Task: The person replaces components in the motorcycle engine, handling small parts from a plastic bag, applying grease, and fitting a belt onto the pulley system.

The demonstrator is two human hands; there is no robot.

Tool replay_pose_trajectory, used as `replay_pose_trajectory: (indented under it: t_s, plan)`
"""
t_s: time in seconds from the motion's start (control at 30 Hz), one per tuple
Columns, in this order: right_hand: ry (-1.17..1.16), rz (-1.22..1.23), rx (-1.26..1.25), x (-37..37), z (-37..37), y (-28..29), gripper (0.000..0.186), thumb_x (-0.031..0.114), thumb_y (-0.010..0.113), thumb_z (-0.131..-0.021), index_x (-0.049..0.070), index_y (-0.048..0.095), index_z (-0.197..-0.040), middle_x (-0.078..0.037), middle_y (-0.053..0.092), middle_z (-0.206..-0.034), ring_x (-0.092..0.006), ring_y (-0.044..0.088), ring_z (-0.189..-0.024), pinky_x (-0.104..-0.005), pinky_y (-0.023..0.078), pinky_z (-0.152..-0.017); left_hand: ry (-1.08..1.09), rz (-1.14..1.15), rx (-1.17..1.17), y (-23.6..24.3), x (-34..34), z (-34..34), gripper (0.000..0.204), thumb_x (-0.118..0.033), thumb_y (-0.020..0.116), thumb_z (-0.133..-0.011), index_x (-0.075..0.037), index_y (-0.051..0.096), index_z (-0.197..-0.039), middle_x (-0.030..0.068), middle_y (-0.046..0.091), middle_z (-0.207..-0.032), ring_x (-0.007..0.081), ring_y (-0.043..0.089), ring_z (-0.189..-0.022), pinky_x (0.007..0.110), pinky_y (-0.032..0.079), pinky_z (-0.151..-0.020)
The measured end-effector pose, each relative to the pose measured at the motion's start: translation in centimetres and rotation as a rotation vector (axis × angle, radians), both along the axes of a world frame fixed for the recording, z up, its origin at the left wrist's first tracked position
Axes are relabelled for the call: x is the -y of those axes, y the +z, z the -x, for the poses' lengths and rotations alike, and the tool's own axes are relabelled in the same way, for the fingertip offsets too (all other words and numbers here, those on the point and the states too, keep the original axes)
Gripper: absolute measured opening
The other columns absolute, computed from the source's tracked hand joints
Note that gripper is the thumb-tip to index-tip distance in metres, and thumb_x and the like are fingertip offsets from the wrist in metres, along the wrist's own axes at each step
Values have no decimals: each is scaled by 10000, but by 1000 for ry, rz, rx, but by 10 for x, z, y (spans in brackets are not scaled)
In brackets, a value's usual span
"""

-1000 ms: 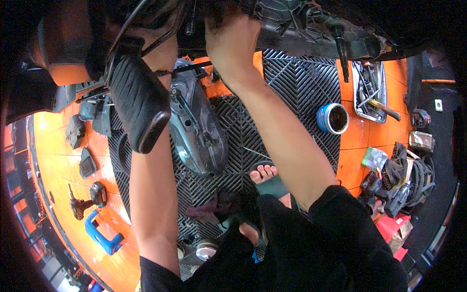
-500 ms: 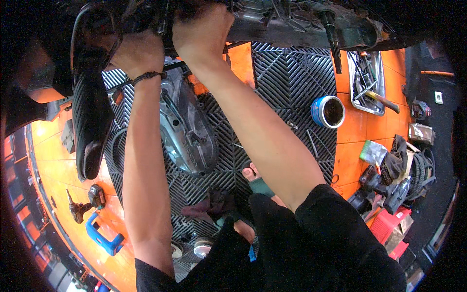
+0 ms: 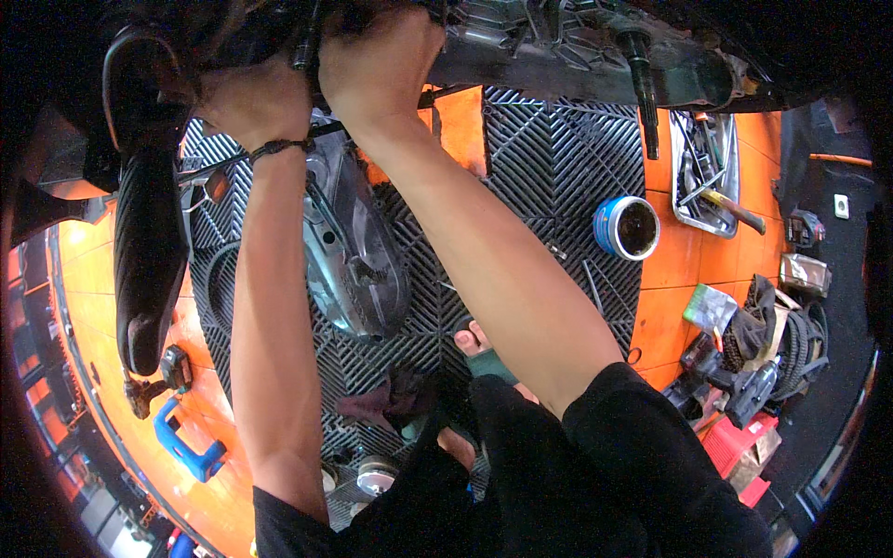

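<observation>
Both my arms stretch up into the dark lower part of a machine that looks like a motor scooter. My left hand (image 3: 253, 100), with a dark bracelet at the wrist, is up against the shadowed parts. Beside it my right hand (image 3: 383, 63) is raised, its back towards me; shadow and the hand itself hide its fingers. A dark rod (image 3: 307, 42) hangs between the two hands. To the right of them runs the grey metal engine casing (image 3: 558, 70), with a splined shaft (image 3: 640, 93) jutting from it. What either hand touches cannot be made out.
A grey engine cover (image 3: 349, 270) lies on the black ribbed mat (image 3: 558, 149) under my arms. To the right are a blue tin (image 3: 609, 228), a metal tool tray (image 3: 702, 219) and power drills (image 3: 752, 395). A black ribbed footrest-like part (image 3: 149, 260) juts down at left, above a blue handle-shaped tool (image 3: 186, 446).
The view has shifted slightly, so the machine's black ribbed part sits further left and the shaft lower. Both hands stay up at the machine, nearly in the same place.
</observation>
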State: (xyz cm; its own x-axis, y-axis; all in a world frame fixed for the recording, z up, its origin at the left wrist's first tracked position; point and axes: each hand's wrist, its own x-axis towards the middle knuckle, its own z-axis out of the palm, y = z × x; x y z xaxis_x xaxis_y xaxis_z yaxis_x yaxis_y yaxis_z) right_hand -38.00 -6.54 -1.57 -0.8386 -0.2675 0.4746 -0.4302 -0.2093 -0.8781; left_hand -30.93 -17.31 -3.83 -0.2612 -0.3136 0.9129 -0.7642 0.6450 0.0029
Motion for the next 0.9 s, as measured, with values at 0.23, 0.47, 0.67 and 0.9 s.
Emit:
replay_pose_trajectory:
  t_s: [0.23,0.47,0.67,0.9]
  plan:
    - [-58,0,-65,9,6,-7,168,96,653,-834,-3,730,-946,-242,722,-914,-435,702,-904,-510,550,-771,55,-40,23,-4,0,0,644,-522,691,-876,-59,643,-1321,258,667,-1273,440,651,-1119,535,512,-945]
    - [-29,-231,-33,-2,13,-1,197,135,665,-833,11,741,-966,-252,719,-920,-452,695,-907,-524,544,-786,-30,-398,16,-3,0,1,786,-657,684,-854,-72,613,-1375,249,645,-1326,450,664,-1120,526,545,-913]
    - [28,-174,76,-10,5,4,236,186,720,-834,16,751,-994,-268,717,-924,-458,697,-927,-510,549,-845,-84,-301,110,-8,5,-7,622,-550,616,-958,-103,601,-1390,209,656,-1330,430,668,-1115,567,541,-915]
    - [-86,-285,-90,-11,1,-9,165,171,730,-873,12,772,-882,-182,752,-807,-356,744,-782,-427,561,-801,-96,-348,135,3,-9,-2,576,-503,650,-944,-91,633,-1347,188,652,-1334,434,624,-1188,538,498,-987]
